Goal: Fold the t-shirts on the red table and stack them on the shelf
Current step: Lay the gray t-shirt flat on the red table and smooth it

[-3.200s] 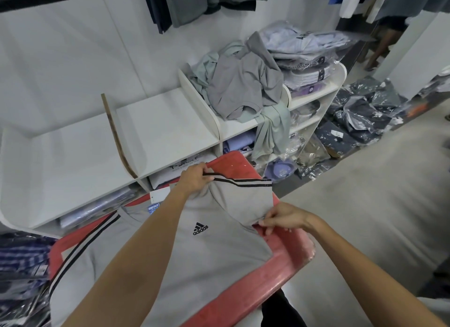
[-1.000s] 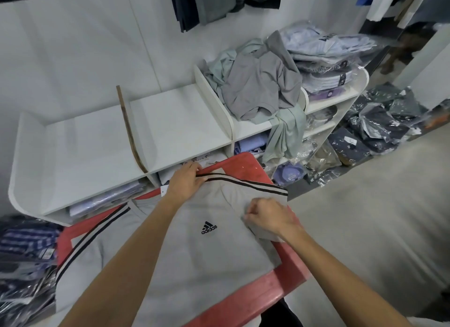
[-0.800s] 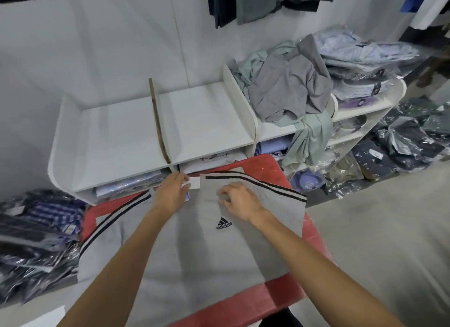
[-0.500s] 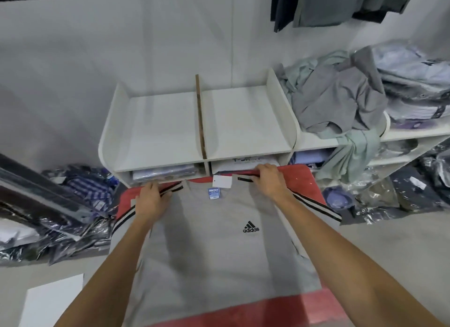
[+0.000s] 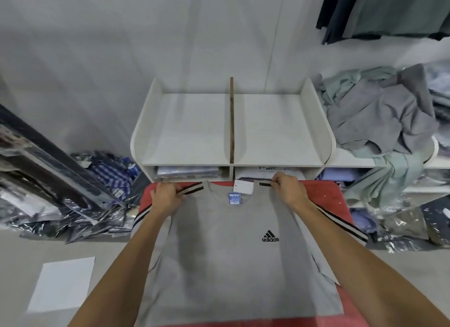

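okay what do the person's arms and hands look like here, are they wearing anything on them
Both forearms are bare from the bottom edge of the picture up to the wrists, with no sleeves in view. The left hand and right hand wear no gloves, and no watch, bracelet or ring is visible on either. Nails are too small to judge.

Red worktop at bottom center has a grey t-shirt spread flat on it. White shelf just above, top compartments bare, crumpled clothes pile upper right.
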